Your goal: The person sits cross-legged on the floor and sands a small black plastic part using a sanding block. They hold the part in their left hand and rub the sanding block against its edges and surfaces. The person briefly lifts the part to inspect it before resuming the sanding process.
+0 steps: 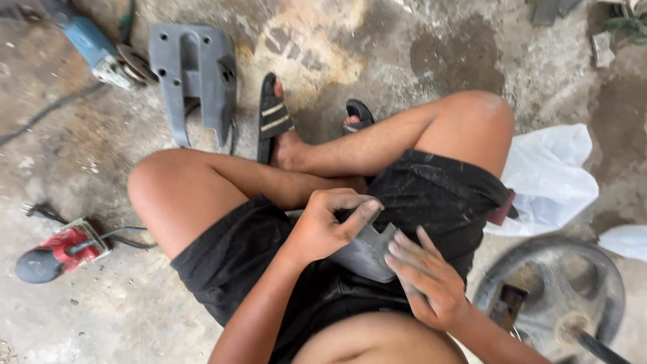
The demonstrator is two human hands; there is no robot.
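Note:
I sit cross-legged on a concrete floor in black shorts and black sandals. A small grey plastic part (pixel 367 253) rests on my lap. My left hand (pixel 327 226) grips its upper edge, thumb pressed along the top. My right hand (pixel 424 276) lies against its lower right side with dusty fingers spread over the surface. Whether the right hand holds anything small under its fingers is hidden.
A larger grey plastic panel (pixel 195 74) lies ahead near a blue angle grinder (pixel 101 50). A red and black sander (pixel 57 249) with its cord sits at left. At right are a white plastic bag (pixel 549 175) and a dark round wheel-like part (pixel 552 296).

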